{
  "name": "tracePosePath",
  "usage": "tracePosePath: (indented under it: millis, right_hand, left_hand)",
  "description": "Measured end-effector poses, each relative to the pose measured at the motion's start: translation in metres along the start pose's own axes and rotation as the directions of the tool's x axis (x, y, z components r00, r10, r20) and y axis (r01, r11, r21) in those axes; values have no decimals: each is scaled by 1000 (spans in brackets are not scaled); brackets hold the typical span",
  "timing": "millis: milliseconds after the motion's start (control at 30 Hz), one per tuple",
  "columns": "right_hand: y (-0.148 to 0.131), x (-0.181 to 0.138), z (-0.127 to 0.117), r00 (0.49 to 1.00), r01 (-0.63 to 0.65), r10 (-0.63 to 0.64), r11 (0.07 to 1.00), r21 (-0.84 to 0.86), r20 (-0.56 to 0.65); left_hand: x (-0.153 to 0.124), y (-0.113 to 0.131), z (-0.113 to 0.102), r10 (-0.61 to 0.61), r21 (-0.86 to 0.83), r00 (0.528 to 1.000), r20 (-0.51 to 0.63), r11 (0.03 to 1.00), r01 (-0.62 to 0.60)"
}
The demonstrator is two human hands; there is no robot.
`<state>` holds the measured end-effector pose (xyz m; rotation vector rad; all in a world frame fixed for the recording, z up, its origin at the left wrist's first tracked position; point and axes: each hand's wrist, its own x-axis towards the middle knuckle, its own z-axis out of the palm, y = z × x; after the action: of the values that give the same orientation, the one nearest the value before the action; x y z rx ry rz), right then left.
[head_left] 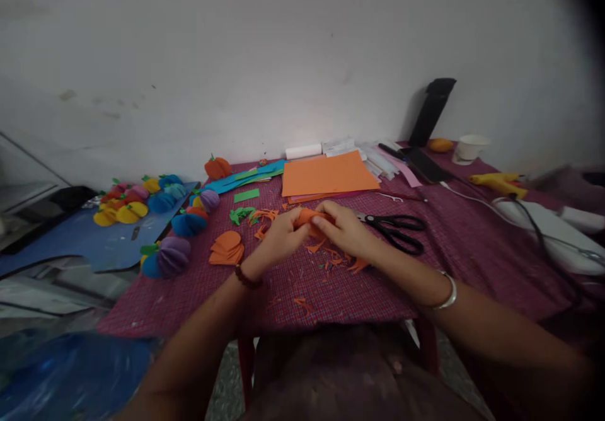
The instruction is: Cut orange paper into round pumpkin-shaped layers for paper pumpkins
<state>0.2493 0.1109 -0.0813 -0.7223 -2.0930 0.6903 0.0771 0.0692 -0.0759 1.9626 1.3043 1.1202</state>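
Note:
My left hand (280, 237) and my right hand (345, 229) meet over the middle of the table, both pinching a small folded piece of orange paper (309, 217). Their fingers are curled round it, so most of the piece is hidden. Orange paper scraps (338, 260) lie on the checked maroon cloth (331, 301) under the hands. A stack of cut orange shapes (227, 247) lies just left of my left hand. Black scissors (394, 227) rest right of my right hand.
Orange paper sheets (328, 174) lie behind the hands. Coloured paper pumpkins (163, 258) sit at the left, more on a blue board (108, 244). A yellow glue gun (498, 183), a white cup (470, 147), cables and a black stand (432, 112) are at the right.

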Motion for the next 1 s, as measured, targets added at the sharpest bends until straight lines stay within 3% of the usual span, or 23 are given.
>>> tracePosePath:
  millis: [100, 167, 267, 367, 467, 533, 600, 667, 767, 867, 1000]
  right_hand:
    - [2, 2, -2, 998, -22, 33, 981, 192, -57]
    - [4, 2, -3, 991, -102, 123, 956, 274, -61]
    - [5, 1, -1, 947, -320, 279, 857, 404, 158]
    - [3, -2, 3, 886, -445, 298, 762, 471, 356]
    - [-1, -2, 5, 937, -330, 237, 840, 430, 255]
    - [-1, -1, 5, 975, -197, 160, 944, 265, 153]
    - [1, -2, 7, 992, -57, 51, 997, 52, 115]
    - [4, -3, 11, 988, 70, -57, 993, -92, 141]
    - [10, -6, 19, 960, 173, -134, 974, -143, 248]
    - [13, -7, 24, 935, 155, -90, 973, -169, 342]
    - [13, -6, 26, 941, 80, -2, 973, -217, 337]
  left_hand:
    - [-3, -7, -8, 116, -103, 988, -102, 987, -127]
    - [-5, -11, -15, 169, -168, 971, -167, 966, -197]
    - [-6, -16, -18, 157, -230, 962, -225, 950, -209]
    - [-6, -18, -14, 147, -255, 961, -233, 945, -206]
    - [-6, -15, -16, 34, -363, 967, -251, 923, -126]
    - [-7, -12, -25, -65, -426, 970, -236, 903, -44]
    - [-9, -10, -39, -113, -392, 986, -120, 918, 57]
    - [-10, -12, -51, -114, -261, 987, 115, 955, 141]
    - [-11, -19, -59, -79, -32, 916, 394, 994, 100]
    - [-10, -28, -53, -31, 75, 873, 487, 997, -7]
    - [-9, -34, -41, -3, 132, 876, 482, 989, -70]
